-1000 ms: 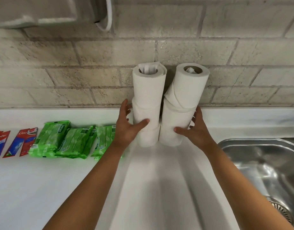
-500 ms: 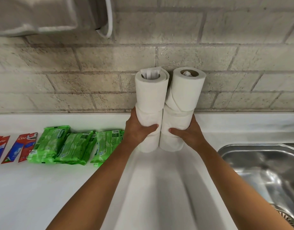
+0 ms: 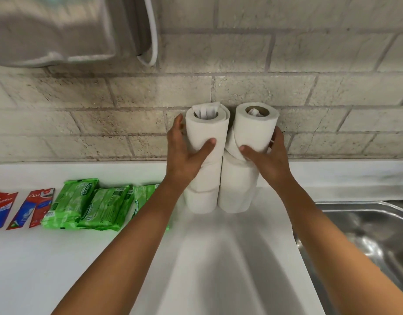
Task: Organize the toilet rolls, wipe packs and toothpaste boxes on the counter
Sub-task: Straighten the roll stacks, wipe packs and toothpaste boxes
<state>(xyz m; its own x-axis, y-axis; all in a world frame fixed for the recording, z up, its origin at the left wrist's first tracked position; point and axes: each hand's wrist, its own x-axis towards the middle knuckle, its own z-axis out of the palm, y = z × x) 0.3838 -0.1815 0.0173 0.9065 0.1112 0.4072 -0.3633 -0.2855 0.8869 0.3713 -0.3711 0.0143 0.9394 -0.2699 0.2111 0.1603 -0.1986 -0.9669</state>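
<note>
At your nine o'clock lie two toothpaste boxes (image 3: pixel 23 211), then three green wipe packs (image 3: pixel 91 208); at twelve stand two stacks of toilet rolls (image 3: pixel 205 178) on the white counter (image 3: pixel 59 269) against the brick wall (image 3: pixel 105 123); a steel sink (image 3: pixel 366 228) sits at three. Your left hand (image 3: pixel 184 155) and right hand (image 3: pixel 266 158) have climbed from the lower rolls; each now grips a top roll.

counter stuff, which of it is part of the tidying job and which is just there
Part of the job:
left toilet roll stack, held by left hand
right toilet roll stack, held by right hand
green wipe packs
red toothpaste boxes

Just there:
steel sink
white cable
grey appliance
</note>
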